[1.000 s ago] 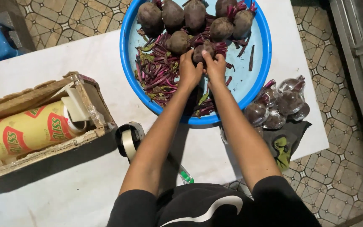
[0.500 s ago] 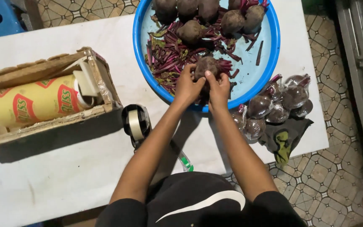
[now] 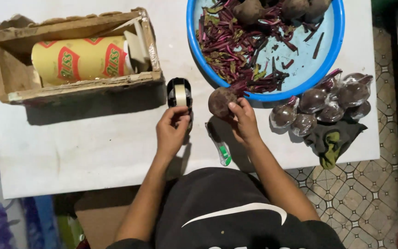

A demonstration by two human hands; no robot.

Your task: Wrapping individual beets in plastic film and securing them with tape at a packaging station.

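My right hand (image 3: 244,123) grips a round dark beetroot (image 3: 220,102) just outside the near rim of the blue basin (image 3: 329,61). My left hand (image 3: 171,131) rests on the near end of a black tape dispenser (image 3: 179,93) holding a pale tape roll; its fingers curl around it. Inside the basin lie several beetroots (image 3: 249,10) and a heap of purple stalk trimmings (image 3: 233,46). A small knife with a green handle (image 3: 221,148) lies on the white table (image 3: 70,147) between my forearms.
A wooden crate (image 3: 5,78) at the left holds a yellow printed roll (image 3: 81,60). Several beetroots wrapped in clear film (image 3: 328,101) sit right of the basin above a dark cloth (image 3: 331,138). Patterned floor tiles (image 3: 374,198) lie beyond the table's right edge.
Both hands came out of the basin toward me. The right hand brought one beetroot onto the table; the left hand moved over to the tape dispenser.
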